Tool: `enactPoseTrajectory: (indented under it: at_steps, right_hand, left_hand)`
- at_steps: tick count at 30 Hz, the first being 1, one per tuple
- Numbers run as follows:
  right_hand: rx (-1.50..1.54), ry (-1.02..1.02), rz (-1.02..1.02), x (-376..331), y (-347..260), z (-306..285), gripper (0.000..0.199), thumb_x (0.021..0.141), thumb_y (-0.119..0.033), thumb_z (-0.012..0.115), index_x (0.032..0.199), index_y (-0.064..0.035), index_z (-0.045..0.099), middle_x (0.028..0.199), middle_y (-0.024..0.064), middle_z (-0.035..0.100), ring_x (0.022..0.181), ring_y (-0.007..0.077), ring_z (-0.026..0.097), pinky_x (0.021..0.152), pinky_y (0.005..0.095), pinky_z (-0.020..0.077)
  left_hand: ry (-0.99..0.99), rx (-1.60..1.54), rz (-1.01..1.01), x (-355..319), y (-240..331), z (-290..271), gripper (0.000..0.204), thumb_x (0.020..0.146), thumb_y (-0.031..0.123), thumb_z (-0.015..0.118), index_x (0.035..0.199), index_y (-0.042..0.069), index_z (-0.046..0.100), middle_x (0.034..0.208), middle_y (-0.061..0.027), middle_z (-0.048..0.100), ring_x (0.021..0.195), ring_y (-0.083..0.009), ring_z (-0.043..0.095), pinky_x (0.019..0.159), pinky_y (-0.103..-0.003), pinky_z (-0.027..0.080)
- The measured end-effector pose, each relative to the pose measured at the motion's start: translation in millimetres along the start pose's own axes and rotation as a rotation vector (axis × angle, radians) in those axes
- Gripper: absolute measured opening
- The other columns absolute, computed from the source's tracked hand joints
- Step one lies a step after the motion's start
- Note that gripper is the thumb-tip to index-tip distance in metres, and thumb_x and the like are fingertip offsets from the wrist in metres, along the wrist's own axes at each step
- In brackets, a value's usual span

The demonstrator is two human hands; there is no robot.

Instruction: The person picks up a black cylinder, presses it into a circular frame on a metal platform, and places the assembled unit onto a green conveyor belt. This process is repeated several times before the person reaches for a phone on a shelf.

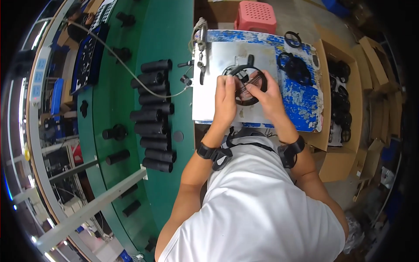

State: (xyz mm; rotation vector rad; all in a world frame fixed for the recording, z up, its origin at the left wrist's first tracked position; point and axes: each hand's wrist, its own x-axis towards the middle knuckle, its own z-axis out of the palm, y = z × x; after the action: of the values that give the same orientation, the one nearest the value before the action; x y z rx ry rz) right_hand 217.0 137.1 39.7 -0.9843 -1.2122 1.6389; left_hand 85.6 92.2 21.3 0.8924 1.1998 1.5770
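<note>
My left hand [225, 101] and my right hand [271, 96] hold a black ring-shaped part [248, 102] between them, above a metal plate [218, 54] on the worktable. Thin bars cross the ring's opening. Fingers of the left hand close on its left rim, while the right hand grips the right side with its thumb over the bars. Just beyond the ring stands a small black upright knob [250, 60], part of a fixture mostly hidden by ring and hands. A metal clamp-like device [200, 43] with a hose sits at the plate's left edge.
More black rings [293, 39] lie on the worn blue tabletop [301, 111]. An open carton [324, 83] of black parts is at right. Several black cylinders [150, 115] lie on the green bench [174, 192] at left. A pink stool [256, 16] stands beyond the table.
</note>
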Motion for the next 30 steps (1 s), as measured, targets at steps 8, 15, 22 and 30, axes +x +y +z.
enactPoseTrajectory:
  at_steps: [8,15,22,30]
  right_hand:
    - [-0.180,-0.066,-0.003,12.9,1.5,-10.0,0.019,0.084,-0.001,0.058,0.101,-0.0003,0.048,0.077,0.0048,0.056,0.061,0.0113,0.056,0.056,0.0239,0.0444]
    - [-0.308,-0.108,-0.034,19.2,47.0,-9.1,0.024,0.082,0.000,0.060,0.103,0.0029,0.049,0.074,0.0065,0.059,0.059,0.0120,0.061,0.052,0.0269,0.0499]
    - [-0.862,0.018,-0.268,48.6,60.5,-5.5,0.040,0.075,-0.012,0.066,0.114,-0.0097,0.062,0.088,0.0100,0.063,0.077,0.0234,0.063,0.071,0.0365,0.0504]
    - [-1.210,0.085,-0.513,56.5,91.0,-23.9,0.054,0.081,-0.027,0.066,0.130,-0.0078,0.052,0.133,0.0126,0.049,0.126,0.0355,0.042,0.104,0.0464,0.0326]
  left_hand:
    - [-0.160,0.251,-0.056,13.2,11.9,-6.7,0.032,0.096,0.028,0.056,0.100,0.000,0.042,0.073,-0.0065,0.056,0.062,-0.0140,0.057,0.056,-0.028,0.046]
    - [-0.067,0.673,0.015,20.6,-9.3,-23.6,0.039,0.073,0.016,0.072,0.101,0.000,0.050,0.072,-0.0129,0.060,0.064,-0.0272,0.061,0.060,-0.035,0.049]
    - [0.008,1.003,0.474,51.6,-59.2,-40.5,0.042,0.072,0.006,0.060,0.113,-0.002,0.056,0.113,-0.0215,0.051,0.106,-0.0394,0.050,0.094,-0.045,0.041]
    - [-0.216,1.052,0.526,94.2,-74.6,-63.7,0.032,0.084,0.024,0.065,0.112,0.008,0.066,0.130,-0.0112,0.055,0.128,-0.0360,0.042,0.106,-0.043,0.036]
